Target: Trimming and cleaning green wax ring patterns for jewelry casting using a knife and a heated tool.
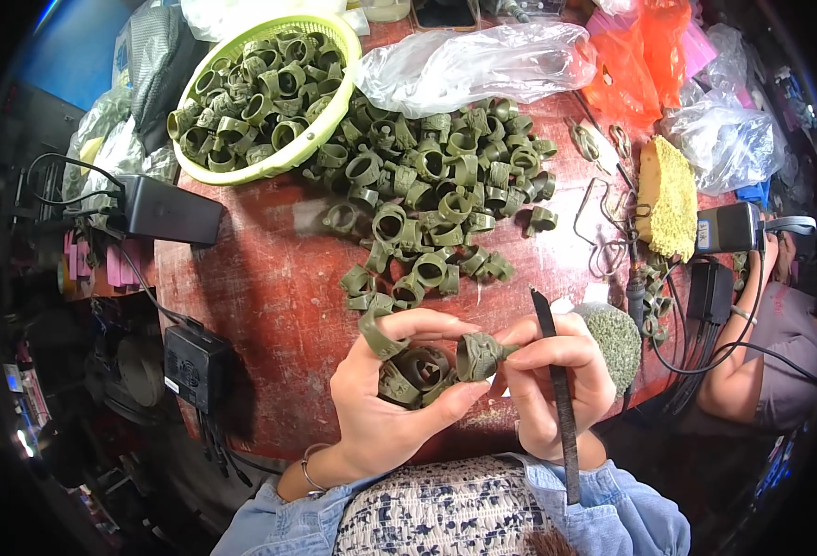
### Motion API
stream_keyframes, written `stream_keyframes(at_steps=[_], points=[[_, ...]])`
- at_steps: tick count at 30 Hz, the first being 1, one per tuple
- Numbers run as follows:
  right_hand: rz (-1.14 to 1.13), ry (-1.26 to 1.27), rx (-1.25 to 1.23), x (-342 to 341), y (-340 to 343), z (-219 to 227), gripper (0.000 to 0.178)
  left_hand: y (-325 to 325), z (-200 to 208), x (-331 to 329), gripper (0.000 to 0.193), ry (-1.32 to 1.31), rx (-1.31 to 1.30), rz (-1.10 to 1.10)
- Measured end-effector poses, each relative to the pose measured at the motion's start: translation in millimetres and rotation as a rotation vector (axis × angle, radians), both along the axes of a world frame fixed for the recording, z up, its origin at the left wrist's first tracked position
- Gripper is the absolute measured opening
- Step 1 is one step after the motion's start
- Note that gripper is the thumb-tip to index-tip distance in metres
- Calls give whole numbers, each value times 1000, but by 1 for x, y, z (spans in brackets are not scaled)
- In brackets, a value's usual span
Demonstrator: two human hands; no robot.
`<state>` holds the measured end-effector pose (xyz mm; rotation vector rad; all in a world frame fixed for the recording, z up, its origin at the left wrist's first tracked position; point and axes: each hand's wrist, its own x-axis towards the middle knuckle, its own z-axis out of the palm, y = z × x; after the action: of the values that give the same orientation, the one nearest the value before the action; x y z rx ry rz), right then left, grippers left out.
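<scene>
My left hand (385, 412) cups several olive-green rings (397, 385) in its palm, and one more ring (378, 335) sits on a finger. Between the two hands is a carved green ring (476, 358), steadied by the left fingertips and pinched by the right ones at its short stem. A slim black knife-like tool (565, 426) with a slanted tip lies through the closed fingers of my right hand (561, 385), pointing away from me. Beyond the hands, a heap of similar rings (445, 185) covers the middle of the table.
More rings fill a yellow-green basket (342, 119) at the back left. A clear plastic bag (482, 69) lies behind the heap. To the right are a yellow sponge (668, 199), a speckled green round pad (612, 343) and cables. Another person's arm (737, 361) rests at far right.
</scene>
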<state>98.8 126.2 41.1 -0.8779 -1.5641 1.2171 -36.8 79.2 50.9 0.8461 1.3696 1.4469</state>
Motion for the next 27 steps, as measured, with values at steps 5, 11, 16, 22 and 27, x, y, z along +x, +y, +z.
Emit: stream_keyframes(at_steps=[5, 11, 16, 22, 27], points=[[-95, 20, -106, -3, 3, 1, 20, -2, -17, -11, 20, 177, 204, -108], [-223, -508, 323, -10, 24, -18, 29, -5, -8, -12, 16, -516, -22, -73], [-292, -793, 270, -15, 22, -29, 28, -3, -10, -12, 29, -757, 22, -139], [-302, -891, 202, -15, 19, -32, 24, -5, -10, -11, 24, -733, -51, -155], [-176, -549, 291, -14, 18, -24, 34, -2, -9, -11, 22, -558, -135, -1]])
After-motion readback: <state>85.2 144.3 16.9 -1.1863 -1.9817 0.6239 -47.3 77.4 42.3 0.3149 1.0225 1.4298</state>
